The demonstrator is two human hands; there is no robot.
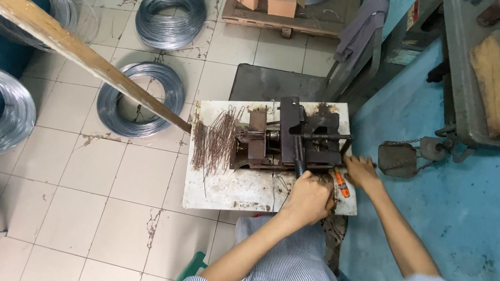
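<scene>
We take the dark steel bending jig (pixel 296 139) bolted on the stained white table (pixel 224 185) as our landmark and place everything else from it. Our left hand (pixel 310 199) sits at the near edge of the jig, fingers wrapped closed around the black lever handle (pixel 299 158); the handle's long axis runs from the jig's middle straight back toward our body, so the fist is at its near end and the pivot lies away from us, up the table. Our right hand (pixel 361 170) rests at the jig's right near corner, fingers spread and lightly curled on the table top; we cannot tell whether it pinches anything, since the fingertips are partly hidden by the jig's edge. Just between the two hands, near the jig's right near corner, lies an orange-handled tool (pixel 341 184), pointing away on a slight diagonal; the right hand is the nearer one to it. To the left of the jig a loose bundle of short cut wires (pixel 215 141) lies on the table, its strands running roughly toward and away from us, well apart from both hands, with the left hand the closer of the two. Beyond the table's left edge, coils of bright wire (pixel 141 98) rest on the tiled floor, and a wooden beam (pixel 81 55) slants down toward the jig's left side.
</scene>
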